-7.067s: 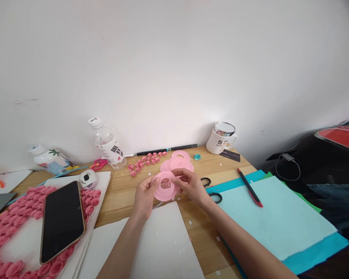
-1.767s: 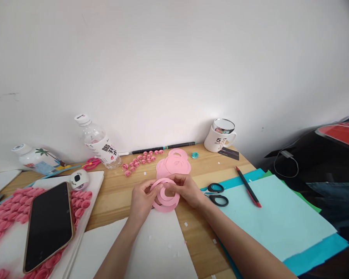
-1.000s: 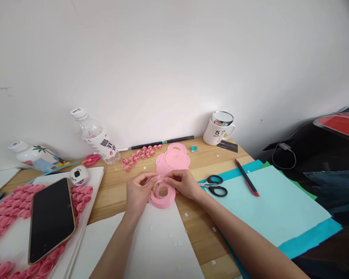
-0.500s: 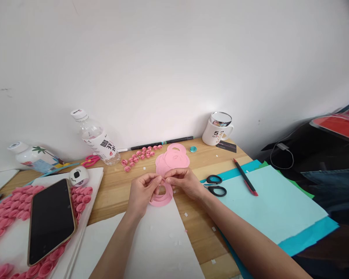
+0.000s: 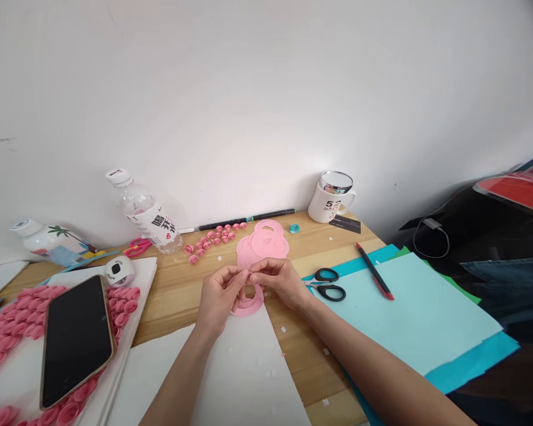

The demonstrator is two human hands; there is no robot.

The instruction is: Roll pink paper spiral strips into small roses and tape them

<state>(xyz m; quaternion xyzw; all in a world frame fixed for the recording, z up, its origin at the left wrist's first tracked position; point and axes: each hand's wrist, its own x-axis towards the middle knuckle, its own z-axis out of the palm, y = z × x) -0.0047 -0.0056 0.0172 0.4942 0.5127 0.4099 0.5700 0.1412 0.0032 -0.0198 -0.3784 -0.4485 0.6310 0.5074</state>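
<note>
A pink paper spiral strip [image 5: 249, 304] hangs between both hands just above the wooden table [image 5: 177, 293]. My left hand [image 5: 218, 295] pinches its rolled inner end from the left. My right hand [image 5: 279, 280] pinches the same spot from the right, fingertips almost touching the left ones. Behind the hands lies a stack of cut pink paper spirals [image 5: 263, 244]. Several small rolled pink paper roses [image 5: 211, 238] sit in a loose row left of that stack.
Black scissors [image 5: 327, 285] and a red pencil [image 5: 373, 270] lie on light blue paper sheets [image 5: 417, 313] at right. A white mug [image 5: 331, 199] stands by the wall. At left: a phone [image 5: 77, 338] on a white board edged with pink roses [image 5: 9, 328], two bottles [image 5: 144, 212].
The loose spiral has grown smaller as its inner end got wound up between the fingertips. Both hands drew closer together and a little farther from me.
</note>
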